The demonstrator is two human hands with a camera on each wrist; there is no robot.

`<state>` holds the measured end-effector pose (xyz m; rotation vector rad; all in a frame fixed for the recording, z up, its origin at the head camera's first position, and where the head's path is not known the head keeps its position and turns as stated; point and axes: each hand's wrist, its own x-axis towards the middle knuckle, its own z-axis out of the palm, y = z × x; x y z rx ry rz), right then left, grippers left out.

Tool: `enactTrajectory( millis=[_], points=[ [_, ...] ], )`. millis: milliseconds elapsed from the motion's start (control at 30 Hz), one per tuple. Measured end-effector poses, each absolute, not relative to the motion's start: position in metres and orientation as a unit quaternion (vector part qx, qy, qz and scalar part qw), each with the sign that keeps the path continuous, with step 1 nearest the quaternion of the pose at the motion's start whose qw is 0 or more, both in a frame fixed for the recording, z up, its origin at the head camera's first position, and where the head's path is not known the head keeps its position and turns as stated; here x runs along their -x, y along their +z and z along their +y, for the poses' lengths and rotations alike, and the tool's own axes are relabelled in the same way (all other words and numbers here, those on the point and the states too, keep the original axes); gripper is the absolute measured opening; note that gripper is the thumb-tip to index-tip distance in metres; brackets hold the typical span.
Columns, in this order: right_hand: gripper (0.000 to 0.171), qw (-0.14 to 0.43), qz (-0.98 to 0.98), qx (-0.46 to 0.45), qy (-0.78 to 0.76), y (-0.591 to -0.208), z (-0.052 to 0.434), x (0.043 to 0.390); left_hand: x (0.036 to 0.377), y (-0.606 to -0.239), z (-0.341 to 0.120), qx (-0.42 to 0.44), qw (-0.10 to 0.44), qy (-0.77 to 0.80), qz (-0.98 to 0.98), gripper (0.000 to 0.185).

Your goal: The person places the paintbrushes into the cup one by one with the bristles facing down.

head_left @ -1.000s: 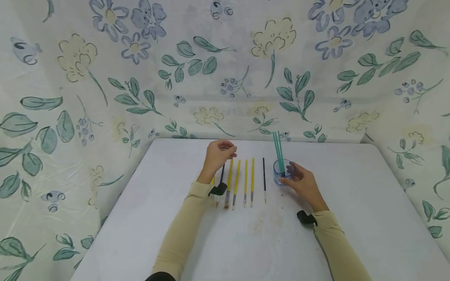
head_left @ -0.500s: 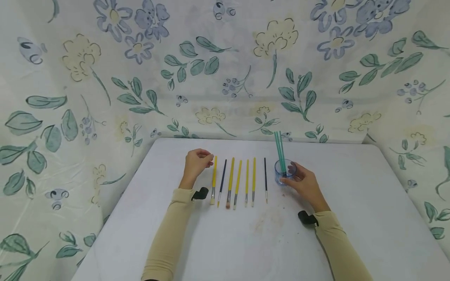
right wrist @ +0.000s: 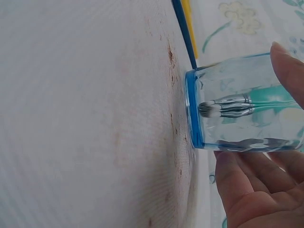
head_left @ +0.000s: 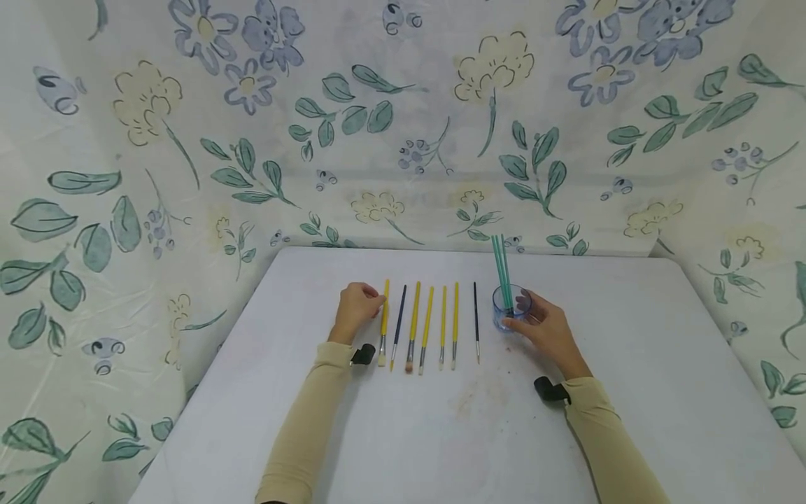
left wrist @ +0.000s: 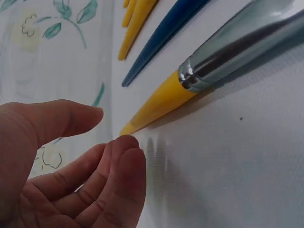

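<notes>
My left hand (head_left: 359, 310) is beside the leftmost yellow paintbrush (head_left: 385, 315). In the left wrist view its thumb and fingers (left wrist: 128, 175) stand apart around the handle end of that yellow-handled brush (left wrist: 161, 102), with no grip on it; whether a fingertip touches it I cannot tell. My right hand (head_left: 546, 332) holds a clear bluish glass (head_left: 504, 322), thumb on one side and fingers on the other. Several green-handled paintbrushes (head_left: 502, 273) stand in the glass, bristles down, as the right wrist view shows through its wall (right wrist: 228, 133).
Right of the leftmost brush lie a dark blue paintbrush (head_left: 399, 325), several yellow paintbrushes (head_left: 413, 318) and a black paintbrush (head_left: 476, 318), roughly parallel, bristles toward me. The white table (head_left: 403, 441) has faint brown stains. A floral cloth (head_left: 403, 126) hangs behind it.
My left hand has moved left from above the row of brushes, then down beside the leftmost yellow one. My right hand keeps holding the glass in the same place.
</notes>
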<state>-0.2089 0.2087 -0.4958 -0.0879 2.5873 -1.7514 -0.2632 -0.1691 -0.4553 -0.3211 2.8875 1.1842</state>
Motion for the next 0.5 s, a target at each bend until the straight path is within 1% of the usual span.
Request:
enactTrajectory(
  millis=[233, 400, 500],
  points=[
    [0.089, 0.01, 0.828, 0.031, -0.56, -0.4952, 0.2088, 0.2101, 0.2602, -0.4601, -0.167, 0.112, 0.045, 0.318, 0.94, 0.026],
    [0.089, 0.013, 0.831, 0.026, -0.555, -0.4962, 0.2094, 0.211, 0.2587, -0.4592, -0.1656, 0.102, 0.047, 0.282, 0.953, 0.023],
    [0.089, 0.017, 0.832, 0.019, -0.554, -0.4972, 0.2095, 0.2115, 0.2568, -0.4547, -0.163, 0.099, 0.058, 0.266, 0.957, 0.023]
  ],
)
